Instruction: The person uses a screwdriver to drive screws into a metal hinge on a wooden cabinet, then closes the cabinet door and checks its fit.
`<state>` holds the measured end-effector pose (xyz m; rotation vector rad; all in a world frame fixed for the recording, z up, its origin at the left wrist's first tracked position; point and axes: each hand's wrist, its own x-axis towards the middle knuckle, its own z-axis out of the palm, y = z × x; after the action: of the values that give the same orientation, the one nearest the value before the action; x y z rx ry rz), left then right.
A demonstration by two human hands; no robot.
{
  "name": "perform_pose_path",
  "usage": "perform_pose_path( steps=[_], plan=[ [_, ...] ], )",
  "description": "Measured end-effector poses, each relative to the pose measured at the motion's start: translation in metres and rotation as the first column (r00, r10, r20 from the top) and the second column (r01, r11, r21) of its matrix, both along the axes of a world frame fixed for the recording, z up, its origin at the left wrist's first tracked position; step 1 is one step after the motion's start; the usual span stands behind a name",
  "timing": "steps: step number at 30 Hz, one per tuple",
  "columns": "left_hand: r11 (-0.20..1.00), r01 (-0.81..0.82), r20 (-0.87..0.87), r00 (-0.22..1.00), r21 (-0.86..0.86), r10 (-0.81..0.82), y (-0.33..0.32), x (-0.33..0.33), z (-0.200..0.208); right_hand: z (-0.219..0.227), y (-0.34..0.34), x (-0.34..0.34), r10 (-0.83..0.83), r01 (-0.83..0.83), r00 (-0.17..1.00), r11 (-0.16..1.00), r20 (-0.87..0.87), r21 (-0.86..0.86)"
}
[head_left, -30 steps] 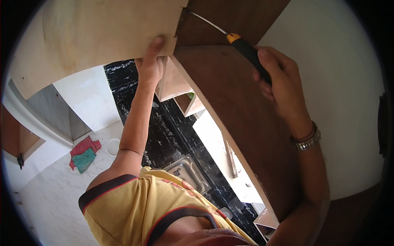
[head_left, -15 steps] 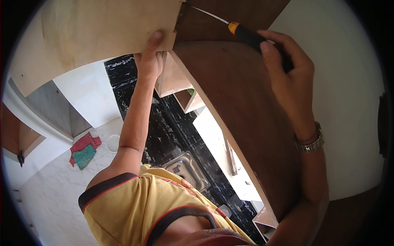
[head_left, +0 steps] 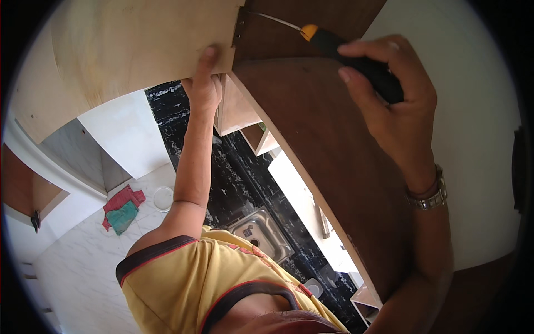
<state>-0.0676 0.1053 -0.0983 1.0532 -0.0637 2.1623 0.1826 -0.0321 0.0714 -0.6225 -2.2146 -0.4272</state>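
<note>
My left hand (head_left: pixel 204 83) grips the lower edge of a pale wooden door panel (head_left: pixel 139 44), thumb on its face and fingers behind. Along the panel's side edge runs a metal hinge strip (head_left: pixel 240 28) with small screw holes. In my right hand (head_left: pixel 395 94) is a screwdriver (head_left: pixel 328 45) with a black and orange handle, held between thumb and fingers. Its shaft slants toward the upper end of the hinge strip, beside the dark brown cabinet board (head_left: pixel 311 111). Whether the tip touches a screw is too small to tell.
Below lie a black marbled countertop (head_left: pixel 233 161) and a steel sink (head_left: pixel 261 234). A white wall (head_left: pixel 478 139) stands at the right. On the pale floor are a red cloth (head_left: pixel 125 197), a green cloth (head_left: pixel 122 217) and a round white object (head_left: pixel 163 199).
My right fingers have shifted on the screwdriver's handle, showing more of its butt end. The shaft still points at the hinge strip. My left hand keeps its hold on the panel; the view moved slightly.
</note>
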Motion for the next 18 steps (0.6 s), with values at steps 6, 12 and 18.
perform_pose_path(
  steps=[6,12,18],
  plan=[
    [1.0,-0.018,0.088,0.996,-0.004,0.019,-0.004,-0.001,0.025,0.01,-0.003,-0.013,-0.174,-0.008,0.9,0.91,-0.399,-0.415],
    [0.992,-0.125,0.044,0.991,0.003,0.125,-0.004,-0.009,0.026,0.011,0.003,-0.02,-0.087,0.052,0.982,0.978,-0.165,-0.202],
    [0.989,-0.148,0.013,0.989,-0.03,0.148,0.001,-0.018,0.024,0.018,0.0,-0.027,-0.24,-0.023,0.899,0.81,-0.366,-0.586]
  ],
)
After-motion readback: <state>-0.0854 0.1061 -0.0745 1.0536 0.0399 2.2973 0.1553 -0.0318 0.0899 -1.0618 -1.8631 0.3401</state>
